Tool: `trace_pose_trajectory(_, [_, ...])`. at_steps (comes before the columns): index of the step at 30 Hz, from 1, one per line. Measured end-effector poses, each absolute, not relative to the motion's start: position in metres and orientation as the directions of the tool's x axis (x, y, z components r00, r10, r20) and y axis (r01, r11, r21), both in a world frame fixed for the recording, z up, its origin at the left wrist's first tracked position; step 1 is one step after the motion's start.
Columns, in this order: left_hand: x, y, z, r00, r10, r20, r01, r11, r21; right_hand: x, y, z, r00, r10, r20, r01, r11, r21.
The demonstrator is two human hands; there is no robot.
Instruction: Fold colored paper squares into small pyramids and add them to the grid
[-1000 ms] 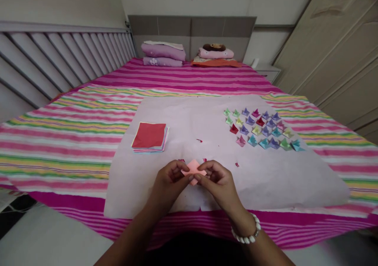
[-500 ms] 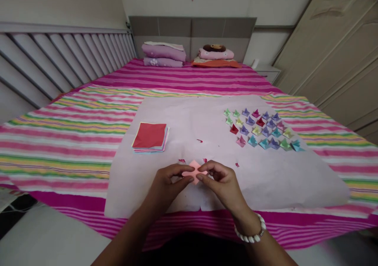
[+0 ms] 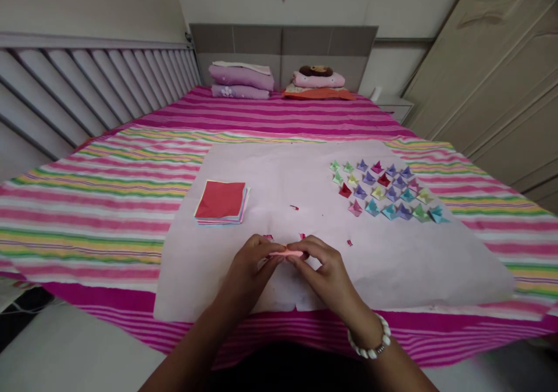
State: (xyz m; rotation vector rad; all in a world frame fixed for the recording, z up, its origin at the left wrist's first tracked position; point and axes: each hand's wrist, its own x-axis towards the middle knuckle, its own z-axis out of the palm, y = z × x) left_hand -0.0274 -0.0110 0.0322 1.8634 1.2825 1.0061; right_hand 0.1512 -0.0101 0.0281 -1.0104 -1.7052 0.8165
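A small piece of pink origami paper (image 3: 286,254) is pinched between both hands, low over the white sheet, and shows as a narrow, flattened strip. My left hand (image 3: 249,267) is closed on its left end, thumb below and fingers above. On its right end my right hand (image 3: 325,267) grips in the same way, with a white beaded bracelet (image 3: 370,345) round that wrist. Fingers hide both ends of the paper. Just beyond the hands lie small dark-pink paper scraps (image 3: 302,236).
A stack of square coloured paper (image 3: 221,200), red on top, sits at left on the white sheet (image 3: 279,171). Rows of small folded paper shapes (image 3: 384,180) stand at right. The sheet lies on a striped bedspread (image 3: 108,206); folded bedding (image 3: 242,78) is by the headboard.
The pink paper showed as an open diamond with points up and down; now it is folded to a thin strip. Both hands stay nearly in place, still gripping its ends.
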Motion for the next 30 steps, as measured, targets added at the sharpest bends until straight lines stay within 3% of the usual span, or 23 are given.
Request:
trace_pose_trajectory(4, [-0.025, -0.012, 0.031, 0.192, 0.949, 0.249, 0.441, -0.310, 0.842, 0.150, -0.009, 0.027, -0.210, 0.900, 0.382, 0.279, 0.429, -0.859])
trace_pose_trajectory(7, [-0.024, -0.012, 0.035, 0.216, 0.955, 0.203, 0.388, -0.275, 0.879, 0.149, -0.008, 0.027, -0.171, 0.912, 0.373, 0.205, 0.403, -0.892])
trace_pose_trajectory(13, [-0.025, -0.010, 0.041, 0.099, 0.994, -0.041, 0.183, 0.022, 0.983, 0.149, -0.006, 0.027, -0.167, 0.982, 0.092, -0.030, 0.088, -0.996])
trace_pose_trajectory(16, [-0.027, -0.007, 0.037, 0.092, 0.990, -0.103, 0.061, 0.098, 0.993, 0.149, -0.006, 0.026, -0.153, 0.988, 0.031, -0.108, 0.014, -0.994])
trace_pose_trajectory(22, [-0.027, -0.005, 0.029, 0.034, 0.991, -0.126, -0.013, 0.127, 0.992, 0.148, -0.004, 0.020, -0.096, 0.995, 0.007, -0.189, -0.012, -0.982])
trace_pose_trajectory(27, [-0.017, -0.009, 0.022, 0.155, 0.978, -0.136, -0.110, 0.154, 0.982, 0.144, -0.004, 0.015, -0.042, 0.999, 0.011, -0.214, 0.002, -0.977])
trace_pose_trajectory(30, [-0.013, -0.011, 0.019, 0.142, 0.974, -0.174, -0.110, 0.191, 0.975, 0.141, -0.005, 0.013, -0.035, 0.999, 0.031, -0.220, 0.023, -0.975])
